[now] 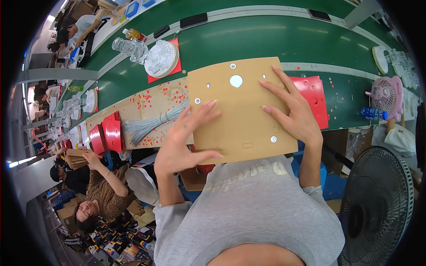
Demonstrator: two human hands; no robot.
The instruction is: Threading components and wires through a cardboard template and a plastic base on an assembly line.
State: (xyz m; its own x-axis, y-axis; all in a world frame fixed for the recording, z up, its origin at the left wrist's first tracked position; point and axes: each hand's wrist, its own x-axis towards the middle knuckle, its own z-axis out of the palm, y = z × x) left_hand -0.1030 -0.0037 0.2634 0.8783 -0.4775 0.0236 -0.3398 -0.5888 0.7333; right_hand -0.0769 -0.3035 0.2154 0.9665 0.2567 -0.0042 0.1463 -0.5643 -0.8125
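Note:
A tan cardboard sheet (242, 115) is in front of my chest, at the edge of the green workbench. It has a large round hole near its far edge, two small slots and several metal-rimmed eyelets. My left hand (184, 137) is at the sheet's left side, fingers and thumb stretched apart; whether its fingertips touch the surface, I cannot tell. Across the right part of the sheet lies my right hand (293, 108), fingers spread flat. A bundle of thin grey wires (155, 122) lies left of my left hand. Glossy red sheets (313, 99) stick out beyond my right hand.
Clear plastic parts with a round disc (162, 57) stand at the back left. Red pieces (113, 133) lie by the bench's left edge. A pink fan (387, 97) and blue bottle (373, 114) are far right; a black fan (377, 204) is nearer. A co-worker (104, 186) holds brown cardboard.

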